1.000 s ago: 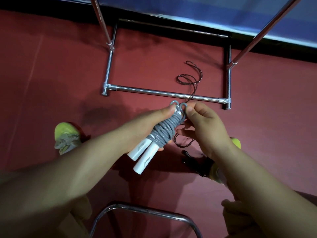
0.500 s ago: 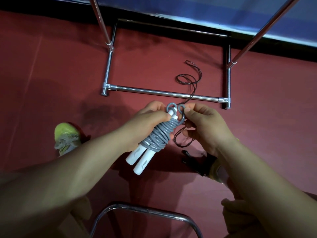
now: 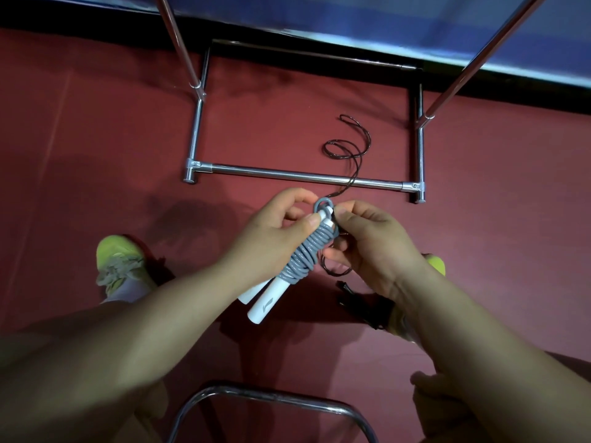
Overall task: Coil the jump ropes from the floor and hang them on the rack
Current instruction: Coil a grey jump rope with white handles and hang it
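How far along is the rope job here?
Done: the grey jump rope is wound around its white handles. In hand: the left hand grips the bundle while the right hand pinches its top loop. Left: hanging it on the rack, and coiling the dark jump rope lying on the floor.

Bare red floor (image 3: 96, 139) lies open at left, while the chrome rack base bar (image 3: 303, 177) and thin dark rope (image 3: 348, 148) cross the upper middle.

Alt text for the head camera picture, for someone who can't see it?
Two hands hold a grey jump rope coiled round its white handles. A dark rope lies on the red floor across a chrome rack base.
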A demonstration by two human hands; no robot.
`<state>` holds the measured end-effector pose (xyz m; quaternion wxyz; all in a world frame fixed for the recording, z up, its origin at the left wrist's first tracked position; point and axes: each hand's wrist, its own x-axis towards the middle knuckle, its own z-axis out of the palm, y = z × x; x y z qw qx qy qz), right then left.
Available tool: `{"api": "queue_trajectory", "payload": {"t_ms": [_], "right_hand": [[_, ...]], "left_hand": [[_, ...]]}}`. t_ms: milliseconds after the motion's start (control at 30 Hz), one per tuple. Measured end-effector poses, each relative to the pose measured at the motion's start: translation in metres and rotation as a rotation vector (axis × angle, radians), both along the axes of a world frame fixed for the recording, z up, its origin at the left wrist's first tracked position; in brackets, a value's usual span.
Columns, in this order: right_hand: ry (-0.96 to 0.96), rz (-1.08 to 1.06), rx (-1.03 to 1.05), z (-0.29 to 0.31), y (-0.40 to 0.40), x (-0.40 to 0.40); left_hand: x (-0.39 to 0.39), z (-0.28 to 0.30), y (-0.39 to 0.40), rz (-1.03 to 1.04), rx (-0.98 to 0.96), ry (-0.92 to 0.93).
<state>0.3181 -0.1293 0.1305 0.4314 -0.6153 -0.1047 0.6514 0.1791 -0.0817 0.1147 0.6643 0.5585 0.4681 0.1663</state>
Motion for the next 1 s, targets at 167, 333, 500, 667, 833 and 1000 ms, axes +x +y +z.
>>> {"api": "queue_trajectory", "payload": {"t_ms": [167,333,500,667,833,1000], "right_hand": [[0.009,-0.061,-0.008,0.000,0.001,-0.005],[-0.017,-0.039,0.011,0.003,0.000,-0.010],[-0.060,0.064,0.074,0.007,0.002,-0.004],[-0.168,0.212,0.085,0.008,0.002,0.004],[-0.349,0.363,0.063,0.005,0.000,0.009],[-0.441,0.376,0.025,0.005,-0.002,0.006]], "left_hand": [[-0.003,-0.004,-0.003,-0.060,0.266,0.197],[-0.001,0.004,-0.010,-0.123,0.219,0.210],[0.002,0.007,0.002,-0.015,0.111,0.046],[-0.004,0.008,0.003,-0.066,0.078,0.011],[-0.008,0.008,0.001,-0.174,0.043,0.061],[-0.008,0.004,-0.002,-0.187,0.020,0.114]]}}
